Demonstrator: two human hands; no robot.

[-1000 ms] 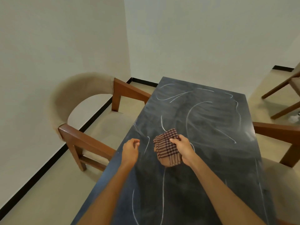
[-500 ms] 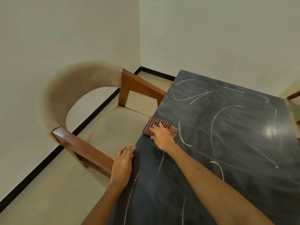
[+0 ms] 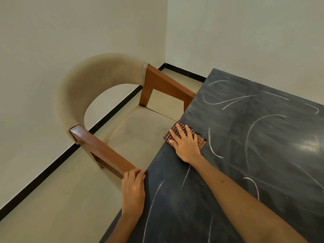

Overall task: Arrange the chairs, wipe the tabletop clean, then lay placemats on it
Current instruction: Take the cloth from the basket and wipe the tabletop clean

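The right hand (image 3: 186, 146) presses flat, fingers straight, on the checked cloth (image 3: 182, 133) at the tabletop (image 3: 245, 155) edge nearest the chair (image 3: 98, 95). The left hand (image 3: 133, 190) rests relaxed on that same edge. Long overlapping strokes away from the chair would probably clear the chalk marks (image 3: 249, 137).

You get soft, even daylight; a bright glare patch sits on the dark counter (image 3: 254, 155) at 3 o'clock. Wide-angle bending curves the walls and chair (image 3: 98, 81) toward 9 o'clock.
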